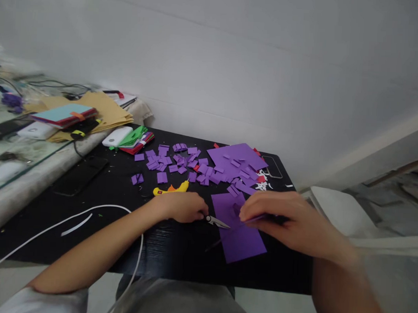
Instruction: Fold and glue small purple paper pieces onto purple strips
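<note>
A purple sheet of paper is laid flat and slanted on the black worktop. The silver blades of the scissors are pointed in over its left edge, with the handles mostly hidden. A small purple paper piece is held above the sheet, partly covered.

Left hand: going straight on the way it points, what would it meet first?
Past the scissors at its fingertips, the left hand would probably meet the purple sheet on the table first, with the right hand beyond. The blades overlap the sheet in view; whether they touch is unclear.
</note>
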The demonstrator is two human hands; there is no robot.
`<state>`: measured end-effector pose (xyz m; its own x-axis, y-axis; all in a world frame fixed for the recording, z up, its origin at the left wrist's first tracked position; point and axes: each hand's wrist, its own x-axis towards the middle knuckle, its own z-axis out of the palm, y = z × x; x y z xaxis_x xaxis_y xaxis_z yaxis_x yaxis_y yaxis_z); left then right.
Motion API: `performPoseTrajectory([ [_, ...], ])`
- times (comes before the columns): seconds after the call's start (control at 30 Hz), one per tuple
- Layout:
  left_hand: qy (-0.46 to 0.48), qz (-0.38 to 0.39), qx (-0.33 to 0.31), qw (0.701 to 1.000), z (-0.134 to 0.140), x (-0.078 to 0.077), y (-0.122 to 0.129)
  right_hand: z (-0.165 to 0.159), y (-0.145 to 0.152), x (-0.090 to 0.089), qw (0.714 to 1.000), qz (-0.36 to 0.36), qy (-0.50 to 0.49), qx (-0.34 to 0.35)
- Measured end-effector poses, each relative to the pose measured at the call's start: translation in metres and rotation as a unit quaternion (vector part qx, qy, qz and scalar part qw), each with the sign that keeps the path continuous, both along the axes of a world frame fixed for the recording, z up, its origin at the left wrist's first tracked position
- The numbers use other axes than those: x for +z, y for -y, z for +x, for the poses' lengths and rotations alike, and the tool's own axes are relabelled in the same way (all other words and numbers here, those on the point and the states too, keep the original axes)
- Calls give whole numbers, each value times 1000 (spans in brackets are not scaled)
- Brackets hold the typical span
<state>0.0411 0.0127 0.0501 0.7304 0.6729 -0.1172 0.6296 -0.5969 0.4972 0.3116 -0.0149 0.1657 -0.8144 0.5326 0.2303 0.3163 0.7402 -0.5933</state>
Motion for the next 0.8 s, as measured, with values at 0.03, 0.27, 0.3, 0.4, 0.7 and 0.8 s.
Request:
performPoseTrajectory([
  [0.03,10,-4,-7,1000,-1,14,-5,-2,-4,7,1000,10,-22,17],
  [0.27,314,-73,67,944,-11,88,-11,-37,-34,-4,975,48,-215,2],
  [0.3,322,-74,65,942,-12,90,-10,-42,-37,-9,972,51,-230,-21],
  [0.4,329,-90,74,937,-13,85,-6,-54,-44,-20,960,60,-266,-61],
  [0.7,351,-132,116,920,-9,77,-4,-64,-48,-41,925,-8,-366,-100],
  [0.8,365,-161,113,910,-12,81,-1,-68,-46,-42,913,-68,-387,-106],
])
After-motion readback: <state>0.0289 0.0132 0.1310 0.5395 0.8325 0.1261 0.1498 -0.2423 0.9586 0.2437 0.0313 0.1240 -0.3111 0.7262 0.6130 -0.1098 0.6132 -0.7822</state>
